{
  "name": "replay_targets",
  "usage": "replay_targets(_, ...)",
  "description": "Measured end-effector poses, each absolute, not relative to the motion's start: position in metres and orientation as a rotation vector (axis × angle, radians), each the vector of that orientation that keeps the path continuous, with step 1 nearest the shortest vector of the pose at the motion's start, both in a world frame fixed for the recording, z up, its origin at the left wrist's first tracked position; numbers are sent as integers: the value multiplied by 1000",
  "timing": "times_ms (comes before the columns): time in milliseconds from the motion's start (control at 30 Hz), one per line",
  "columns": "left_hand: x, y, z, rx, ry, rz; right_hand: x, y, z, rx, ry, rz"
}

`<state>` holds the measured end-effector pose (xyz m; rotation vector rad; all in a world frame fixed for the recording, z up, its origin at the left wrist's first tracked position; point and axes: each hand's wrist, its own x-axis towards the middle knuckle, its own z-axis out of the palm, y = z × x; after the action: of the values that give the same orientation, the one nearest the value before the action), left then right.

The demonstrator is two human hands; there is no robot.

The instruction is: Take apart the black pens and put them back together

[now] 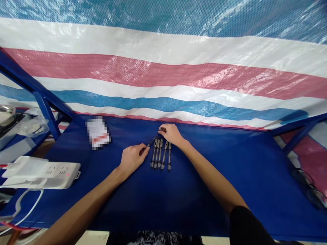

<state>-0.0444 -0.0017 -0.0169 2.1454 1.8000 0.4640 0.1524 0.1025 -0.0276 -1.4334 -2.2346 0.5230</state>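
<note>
Several slim pen-like pieces lie side by side on the blue tabletop, with slotted grey upper ends, thin shafts and clear plastic at their near ends. Just left of that row, my left hand is closed in a pinch on a thin dark rod, which slants up toward my other hand. Beyond the far ends of the row, my right hand has thumb and fingers closed around something small and dark. Whether this is the rod's far end or a separate piece, I cannot tell.
A pixelated white pack with a red band lies at the back left. A white power strip with cables sits at the left edge. Glasses are at the far right. Striped sheeting and blue frame bars bound the table.
</note>
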Motion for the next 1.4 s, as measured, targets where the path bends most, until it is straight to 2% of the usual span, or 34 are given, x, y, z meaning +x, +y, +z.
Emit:
replay_targets(233,-45,-3,-17,2148,1797,458,155,98,-21,-1477,-2251,547)
replay_targets(600,-46,-5,-16,2226,1857,478,185,54,27,-1584,-2121,499)
replay_targets(833,-39,-10,-13,2311,1918,219,178,6,6,-1856,-2112,520)
replay_targets(1200,-33,-8,-15,2465,1611,301,161,-10,-4,-2066,-2234,347)
replay_targets(1300,-34,-2,-6,2487,1582,290,163,-5,1,-2078,-2174,383)
replay_targets(1400,-32,2,7,2489,1556,511,168,-2,5,-1887,-1980,523)
